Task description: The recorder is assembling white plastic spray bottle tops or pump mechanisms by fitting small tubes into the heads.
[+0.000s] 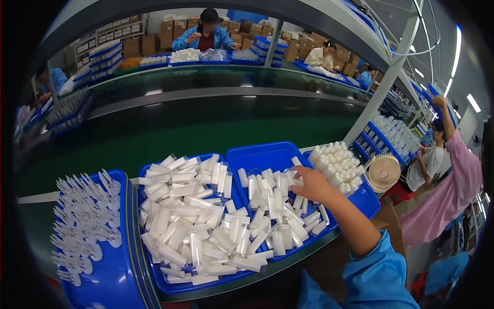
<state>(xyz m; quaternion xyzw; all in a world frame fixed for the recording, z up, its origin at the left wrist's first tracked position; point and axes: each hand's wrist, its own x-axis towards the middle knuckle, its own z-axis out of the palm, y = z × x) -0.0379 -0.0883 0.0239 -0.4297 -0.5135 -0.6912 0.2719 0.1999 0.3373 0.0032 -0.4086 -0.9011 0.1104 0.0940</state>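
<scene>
My right hand [313, 184] reaches from the lower right over the middle blue tray [257, 150]. Its fingers and thumb are bent together around a small white piece [295, 179] near the tray's far right part; the fingers partly hide it. Loose white rectangular pieces [278, 206] lie below and beside the hand. To the left, another blue tray [163, 286] is heaped with white blocks in clear wrapping [198, 247]. Right of my hand, white cylindrical pieces [337, 165] stand packed in a blue tray [371, 198]. My left hand is out of the picture.
At the left, a blue tray [103, 288] carries rows of upright clear, thin-stemmed parts [87, 221]. Behind the trays runs a green conveyor belt [206, 126]. A metal post [383, 92] and a small round fan [383, 172] stand at right. Co-workers sit across the belt; a pink-sleeved arm [437, 190] is raised nearby.
</scene>
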